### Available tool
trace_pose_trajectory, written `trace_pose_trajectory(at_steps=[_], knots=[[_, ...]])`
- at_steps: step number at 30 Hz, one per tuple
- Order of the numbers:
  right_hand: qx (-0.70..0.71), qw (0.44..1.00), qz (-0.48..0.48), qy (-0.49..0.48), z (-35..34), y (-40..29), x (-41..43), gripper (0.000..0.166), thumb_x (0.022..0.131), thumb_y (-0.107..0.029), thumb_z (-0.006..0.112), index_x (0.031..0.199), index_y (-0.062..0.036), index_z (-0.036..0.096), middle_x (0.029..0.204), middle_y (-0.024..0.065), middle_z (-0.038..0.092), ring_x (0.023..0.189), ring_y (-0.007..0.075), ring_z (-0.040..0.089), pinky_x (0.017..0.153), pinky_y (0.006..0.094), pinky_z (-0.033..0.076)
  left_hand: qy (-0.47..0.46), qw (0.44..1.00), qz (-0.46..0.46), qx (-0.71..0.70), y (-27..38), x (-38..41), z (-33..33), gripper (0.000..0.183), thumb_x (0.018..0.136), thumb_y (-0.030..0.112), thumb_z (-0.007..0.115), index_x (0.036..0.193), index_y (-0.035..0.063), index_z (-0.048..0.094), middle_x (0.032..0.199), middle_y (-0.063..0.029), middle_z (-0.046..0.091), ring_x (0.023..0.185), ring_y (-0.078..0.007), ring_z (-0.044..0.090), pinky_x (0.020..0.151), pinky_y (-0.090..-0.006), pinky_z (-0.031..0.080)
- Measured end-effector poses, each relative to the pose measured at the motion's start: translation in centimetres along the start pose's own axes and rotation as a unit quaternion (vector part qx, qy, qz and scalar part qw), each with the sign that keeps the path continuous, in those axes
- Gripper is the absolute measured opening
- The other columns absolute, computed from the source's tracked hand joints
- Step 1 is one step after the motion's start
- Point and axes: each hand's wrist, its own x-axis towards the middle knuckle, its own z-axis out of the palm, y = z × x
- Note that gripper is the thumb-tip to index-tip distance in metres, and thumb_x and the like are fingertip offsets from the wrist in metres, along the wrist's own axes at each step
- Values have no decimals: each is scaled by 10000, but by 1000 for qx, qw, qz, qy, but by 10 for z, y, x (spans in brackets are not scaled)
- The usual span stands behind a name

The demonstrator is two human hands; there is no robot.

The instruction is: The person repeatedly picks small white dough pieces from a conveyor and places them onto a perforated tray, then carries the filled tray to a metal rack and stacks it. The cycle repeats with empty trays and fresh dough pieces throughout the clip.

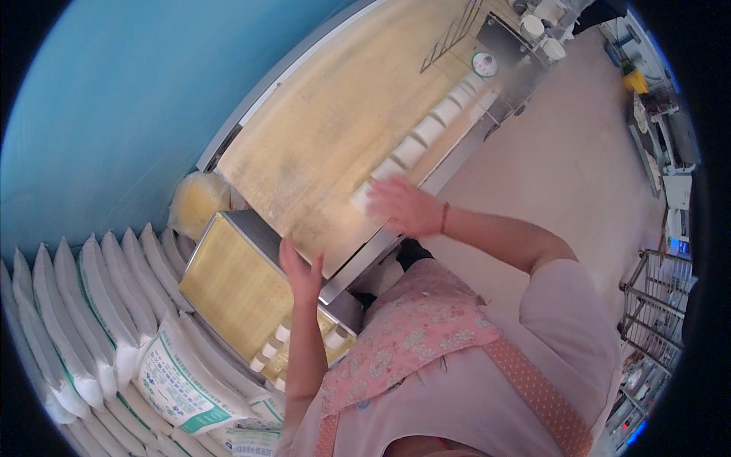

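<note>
A row of white dough pieces (431, 130) lies on the wooden worktop (308, 143), along its edge nearest the floor. My right hand (406, 208), slightly blurred, is at the near end of this row, over or against the last piece. Its fingers look spread and seem to grip nothing, though their tips are hard to make out. My left hand (301, 271) is raised by the corner of the worktop, thumb and fingers apart, with nothing in it. Beside it a metal-rimmed tray (234, 280) with a yellow surface holds several white pieces (268, 349), partly hidden by my left forearm.
White woven sacks (188, 377) with printing are stacked at left. A plastic bag with something yellow (200, 203) rests by the blue wall (114, 114). Beyond the row are a round green-rimmed disc (484, 64) and a metal rack (454, 37). Another wire rack (657, 308) stands across the floor.
</note>
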Motion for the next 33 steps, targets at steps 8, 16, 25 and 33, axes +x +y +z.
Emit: trace_pose_trajectory(at_steps=[8, 16, 25, 33], knots=[[-74, 971, 150, -173, -45, 121, 60, 509, 893, -485, 509, 1251, -128, 566, 1328, 124, 494, 1279, 301, 400, 1083, 494, 263, -133, 964, 137, 186, 112, 138, 109, 724, 859, 427, 634, 1426, 72, 357, 1474, -226, 320, 1353, -386, 328, 1074, -490, 318], [-139, 985, -24, -102, -49, 86, -34, 612, 767, -440, 681, 1267, -129, 514, 1280, 139, 513, 1201, 315, 456, 1030, 511, 330, -190, 942, 119, 249, 148, 43, 89, 608, 782, 373, 699, 1271, 90, 475, 1268, -144, 516, 1093, -323, 551, 821, -457, 504], [-6, 981, 108, -162, -24, 37, 29, 581, 735, -281, 739, 1228, -88, 500, 1129, 138, 582, 982, 338, 598, 827, 414, 503, -200, 978, 63, 4, 76, 27, 1, 569, 778, 365, 714, 1207, 86, 463, 1064, -147, 574, 1006, -351, 574, 799, -435, 498], [146, 980, 75, -114, 90, -176, 147, 518, 743, -260, 733, 1184, -88, 522, 1067, 122, 597, 1000, 327, 600, 776, 419, 512, -187, 962, -144, 140, -178, -134, -144, 643, 751, 378, 739, 1257, 97, 460, 1159, -145, 572, 1039, -333, 586, 830, -459, 501]])
